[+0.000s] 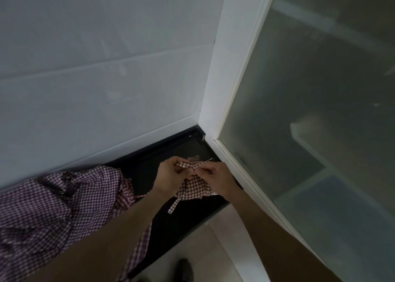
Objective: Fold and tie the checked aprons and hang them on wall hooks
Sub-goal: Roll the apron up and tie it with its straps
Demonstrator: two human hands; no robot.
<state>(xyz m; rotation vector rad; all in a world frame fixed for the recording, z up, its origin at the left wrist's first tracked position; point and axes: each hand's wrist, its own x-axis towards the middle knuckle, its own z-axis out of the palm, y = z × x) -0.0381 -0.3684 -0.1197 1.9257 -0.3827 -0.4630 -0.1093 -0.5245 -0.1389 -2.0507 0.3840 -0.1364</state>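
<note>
You've got a small folded checked apron (195, 186), red-brown and white, bunched on the black counter (147, 170) near the corner. Its two straps (193, 165) cross on top, and one loose strap end (174, 206) hangs toward the counter edge. Second checked apron (64, 204), purple-white, lies crumpled and unfolded at left, draping over the front edge.

Looks like a home interior, a corner nook. Landmark: black countertop (149, 175). Behind it, a plain white tiled wall (96, 68); at its right end, a white-framed frosted glass door (310, 111) with blurred shelving behind the glass. Below its front edge, pale tile floor (205, 249). Checked aprons (53, 207) are heaped at its left end.
</note>
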